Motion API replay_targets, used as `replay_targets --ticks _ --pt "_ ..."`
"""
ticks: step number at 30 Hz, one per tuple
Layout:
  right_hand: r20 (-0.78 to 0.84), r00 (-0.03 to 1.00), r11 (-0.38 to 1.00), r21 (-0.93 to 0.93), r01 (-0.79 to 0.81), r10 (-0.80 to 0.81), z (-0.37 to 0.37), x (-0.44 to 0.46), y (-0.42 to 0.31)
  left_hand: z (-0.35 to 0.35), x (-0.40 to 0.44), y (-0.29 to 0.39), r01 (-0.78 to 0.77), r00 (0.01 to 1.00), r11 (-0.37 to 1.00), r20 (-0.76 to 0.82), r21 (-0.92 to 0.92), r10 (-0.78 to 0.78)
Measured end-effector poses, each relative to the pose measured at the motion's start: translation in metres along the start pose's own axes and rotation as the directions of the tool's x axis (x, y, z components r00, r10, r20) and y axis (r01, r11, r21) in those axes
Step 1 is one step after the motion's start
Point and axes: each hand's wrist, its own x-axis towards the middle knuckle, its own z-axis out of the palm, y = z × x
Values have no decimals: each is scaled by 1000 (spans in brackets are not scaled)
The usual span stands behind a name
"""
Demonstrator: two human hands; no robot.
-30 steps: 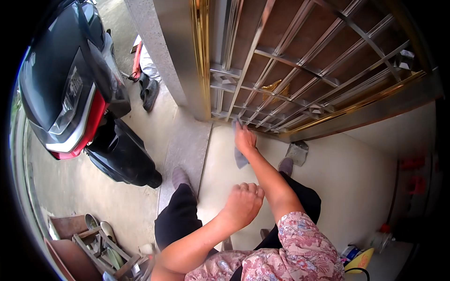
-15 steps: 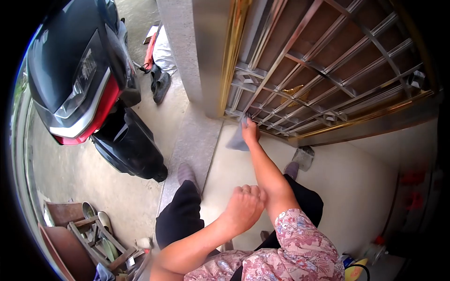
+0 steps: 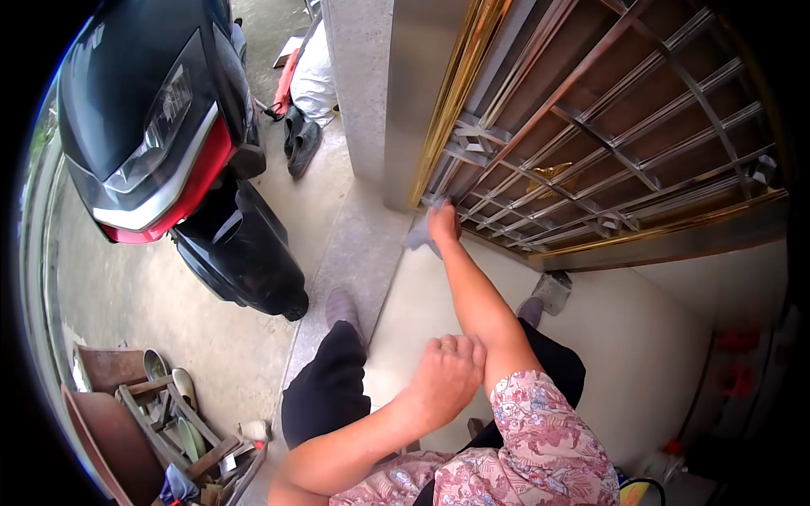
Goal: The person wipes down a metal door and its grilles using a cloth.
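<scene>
My right hand [image 3: 444,223] reaches forward to the lower left corner of a metal barred door [image 3: 582,118] with gold trim. It grips a grey cloth [image 3: 420,237], blurred by motion, which hangs beside the fingers near the door's bottom bars. My left hand [image 3: 449,375] is closed in a fist against my right forearm, close to the elbow. Whatever may be inside that fist is hidden.
A dark scooter [image 3: 194,152] stands at the left. Dark shoes [image 3: 301,143] and a white sack [image 3: 315,80] lie beside the pillar [image 3: 359,93]. Lower left are brown basins [image 3: 110,438] and a wooden stool [image 3: 181,417]. A grey block [image 3: 553,293] sits by my right foot.
My right hand has moved left along the bars with the cloth, closer to the door's corner. The view has shifted slightly. My left fist stays at the forearm.
</scene>
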Motion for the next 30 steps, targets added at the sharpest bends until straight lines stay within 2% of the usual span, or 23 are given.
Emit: replay_targets --ticks 2,5,8,11,12,15,18,21,24,26,28,30 --pt "-60 998 988 153 -24 34 17 16 11 -1 0 -2 0 1000 1000 -21 -5 0" --pt "-65 994 912 397 108 -89 53 43 56 2 1 0 -16 1000 1000 -5 -24 16" --pt "-33 999 978 203 48 -42 39 13 44 7 -2 5 -34 999 998 23 -45 35" --pt "97 980 985 8 172 -172 -8 -30 -8 5 0 6 -41 998 997 51 -71 45" --pt "109 983 986 -58 158 -151 -7 -26 -15 5 1 6 -38 997 997 58 -61 41" --pt "20 954 933 -203 298 -300 8 -9 -12 4 4 5 -3 999 1000 54 0 3" --pt "26 924 884 -282 372 -380 23 3 -1 0 10 0 13 997 1000 74 6 -13" --pt "166 919 867 -307 393 -358 11 8 4 0 15 0 12 997 996 80 -89 -5" --pt "354 869 798 -376 471 -346 -16 -11 19 4 18 -2 -2 994 989 108 -145 18" --pt "429 890 872 -365 326 -154 -20 -25 62 5 21 -1 6 989 990 144 -139 14" --pt "225 974 982 -190 12 31 -45 -57 92 4 27 -2 34 983 995 185 -99 -15" --pt "42 977 974 -90 -206 211 -50 -71 144 3 31 0 19 982 992 187 -121 4"
